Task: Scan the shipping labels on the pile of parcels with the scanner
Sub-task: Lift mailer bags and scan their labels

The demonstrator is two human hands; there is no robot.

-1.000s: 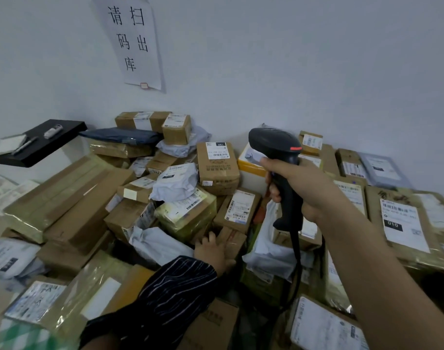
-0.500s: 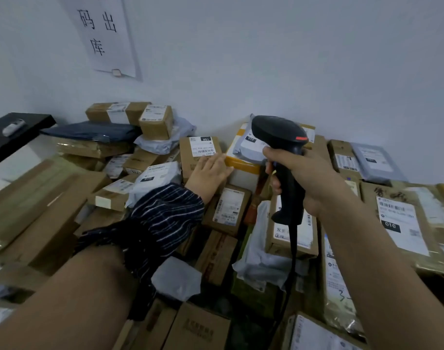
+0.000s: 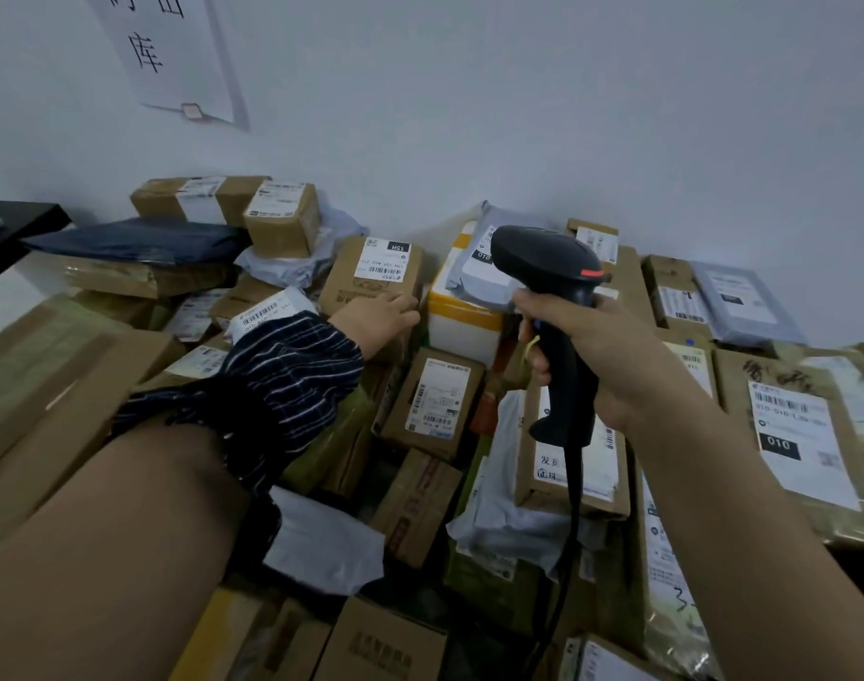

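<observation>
Up from low in the pile of parcels (image 3: 432, 503), my left hand (image 3: 377, 320) has come to the small brown box (image 3: 344, 282) at the back, near the wall. Its fingers (image 3: 404, 307) lie fairly straight along the near lower edge, touching the card, not visibly curled round it. The shipping label (image 3: 382, 260) sits on the box's upper face, clear of my fingers.

My right hand (image 3: 599, 351) is clamped round the handle of the scanner (image 3: 565, 390), holding it up just right of the box, with its cable (image 3: 573, 508) hanging down over the parcels.

This box looks light and stiff, I judge, with slick tape over its seams. I would take it by its two short sides, thumb under, and keep off the label. Its neighbours, a soft grey mailer (image 3: 479, 272) among them, lean close and may shift if I tilt it.
</observation>
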